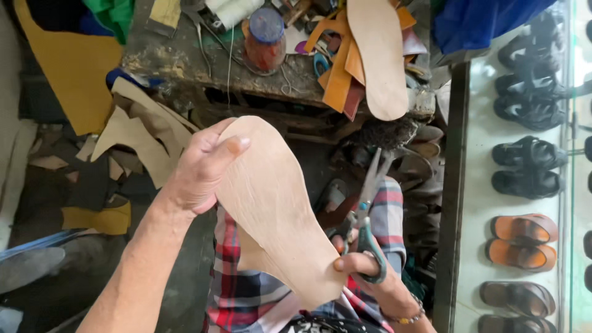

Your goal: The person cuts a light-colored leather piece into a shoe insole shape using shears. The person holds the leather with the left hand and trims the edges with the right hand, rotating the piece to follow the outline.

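**Sole-shaped leather held up over the lap**

Nearest to us, at the centre of the frame, is a pale tan, sole-shaped piece of leather (pixel 271 203), held flat towards the camera with its rounded toe end up and its narrower end down. Our left hand (pixel 200 169), coming in from the lower left, grips its upper left edge, thumb pressed on the face and fingers curled behind. Our right hand (pixel 364 268), at the lower right of centre, pinches the lower right edge with the thumb while its fingers are closed through the green-handled metal scissors (pixel 367 216), whose blades point up, just beside the leather and almost closed. A beaded bracelet (pixel 404 317) sits on that wrist. Beneath the hands we see a red, blue and white checked cloth (pixel 243 290) across the lap.

In the upper middle of the frame stands a worn, dark wooden workbench (pixel 185 61), carrying a round jar with a blue lid (pixel 265 38), orange leather strips (pixel 339 68) and a second pale sole-shaped cut-out (pixel 382 55) overhanging its edge. Beige and mustard leather offcuts (pixel 135 135) lie at the left. Down the right side, a glass-fronted shelf (pixel 481 166) holds black sandals (pixel 527 160) above brown sandals (pixel 523 240).
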